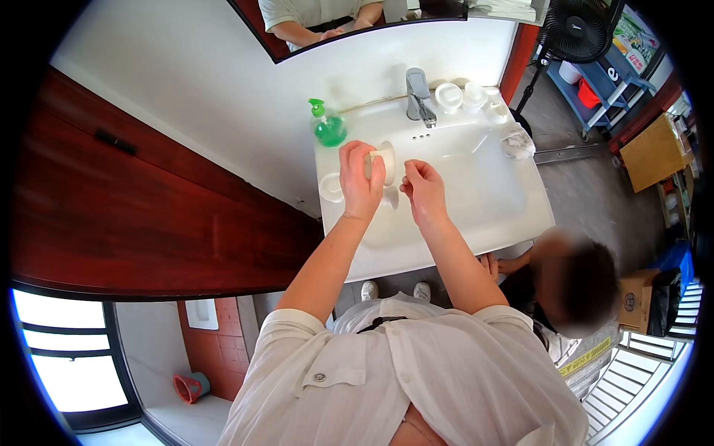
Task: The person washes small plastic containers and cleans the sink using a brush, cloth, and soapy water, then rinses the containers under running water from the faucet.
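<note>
Over the left side of the white sink [476, 241], my left hand [361, 182] is wrapped round a small white cup [385, 165]. The cup is tipped on its side with its wide rim toward the right. My right hand [425, 193] is beside that rim, its fingers pinched together. Whatever the pinch holds, if anything, is too small to make out. A round white dish or lid [330, 187] lies on the sink's left ledge, next to my left wrist. Behind it stands a pump bottle [329, 130] of green liquid soap.
A chrome faucet [418, 93] rises from the back ledge. Several white containers [448, 97] stand to its right, with a crumpled white cloth or tissue [518, 141] at the corner. Another person [573, 282] is close by at the sink's front right. A black fan [576, 30] stands beyond.
</note>
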Available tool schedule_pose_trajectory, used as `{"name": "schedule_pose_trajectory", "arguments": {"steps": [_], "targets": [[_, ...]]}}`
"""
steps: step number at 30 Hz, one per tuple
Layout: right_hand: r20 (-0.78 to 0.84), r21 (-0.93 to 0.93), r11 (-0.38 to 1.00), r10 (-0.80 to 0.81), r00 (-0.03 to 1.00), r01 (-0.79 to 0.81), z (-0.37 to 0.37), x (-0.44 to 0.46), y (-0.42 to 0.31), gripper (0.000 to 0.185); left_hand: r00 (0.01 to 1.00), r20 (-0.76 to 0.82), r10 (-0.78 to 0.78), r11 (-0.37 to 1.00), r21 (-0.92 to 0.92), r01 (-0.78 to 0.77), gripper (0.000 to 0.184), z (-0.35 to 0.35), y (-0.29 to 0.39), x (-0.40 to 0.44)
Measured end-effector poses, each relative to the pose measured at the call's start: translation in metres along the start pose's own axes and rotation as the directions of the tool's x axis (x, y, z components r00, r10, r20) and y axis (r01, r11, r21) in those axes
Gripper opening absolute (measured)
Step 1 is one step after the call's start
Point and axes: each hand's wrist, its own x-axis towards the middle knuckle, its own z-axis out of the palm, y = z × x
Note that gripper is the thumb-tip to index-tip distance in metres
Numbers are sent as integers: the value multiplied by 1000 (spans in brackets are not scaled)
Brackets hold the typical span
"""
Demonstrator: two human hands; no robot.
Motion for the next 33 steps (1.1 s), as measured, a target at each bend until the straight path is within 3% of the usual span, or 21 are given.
{"name": "schedule_pose_trajectory", "arguments": {"steps": [2,5,7,9,13,15,16,18,19,20,21,22,23,25,27,28,29,30,31,32,33], "targets": [[92,143,987,55,994,-68,5,3,6,18,999,-10,-49,997,-59,48,15,9,-3,-3],[96,187,972,127,987,-144,-2,27,22,20,980,2,-199,975,-102,198,19,21,-28,-4],[38,63,992,106,994,-108,-6,28,-1,27,954,13,-299,952,-71,299,22,15,-35,-2],[183,-143,988,89,979,-63,0,21,-19,29,988,92,-124,990,81,117,27,6,-31,-2],[194,-414,906,-7,981,88,-8,43,0,28,982,143,-127,990,87,115,34,5,-27,-14],[219,-335,942,91,971,-12,-19,49,1,25,885,315,-343,904,-144,402,39,1,-31,-23],[213,-339,941,99,972,-21,-24,51,2,25,881,318,-352,900,-144,411,39,0,-37,-23],[298,-360,930,187,936,-72,-28,59,2,24,646,318,-694,570,-305,763,45,-2,-48,-14],[294,-363,929,188,937,-72,-28,62,4,24,644,321,-695,566,-308,765,45,-4,-51,-11],[350,-342,935,220,910,-94,-29,63,6,23,358,584,-729,159,-364,918,48,-8,-52,-9],[405,-322,940,249,880,-118,-29,65,8,22,74,810,-582,-271,-279,921,52,-11,-49,-6],[396,-322,939,249,884,-120,-30,70,8,22,37,891,-453,-330,-206,921,53,-13,-46,-5],[431,-424,905,244,869,-44,-32,75,8,22,28,895,-446,-336,-197,921,53,-12,-53,-9],[451,-523,852,254,855,22,-41,88,13,22,142,908,-395,-174,-225,959,55,-7,-67,-20],[243,-667,737,72,967,113,-54,115,29,24,126,903,-410,-252,-245,936,55,-2,-76,-26],[142,-895,429,11,990,124,-74,139,49,28,114,895,-430,-317,-269,909,54,-1,-80,-28],[138,-894,433,17,990,117,-83,144,66,28,106,895,-433,-320,-263,910,54,-1,-81,-29],[15,-999,45,-97,995,20,-90,147,80,30,111,902,-417,-378,-283,881,56,-1,-81,-27],[-52,-933,-334,-244,968,-134,-99,149,95,34,116,908,-402,-436,-301,848,57,1,-82,-26],[78,-851,-520,-272,959,-78,-111,147,108,42,108,907,-407,-439,-298,848,57,2,-86,-26],[73,-853,-517,-264,962,-77,-112,154,119,42,122,901,-415,-433,-314,845,57,1,-89,-26]]}}
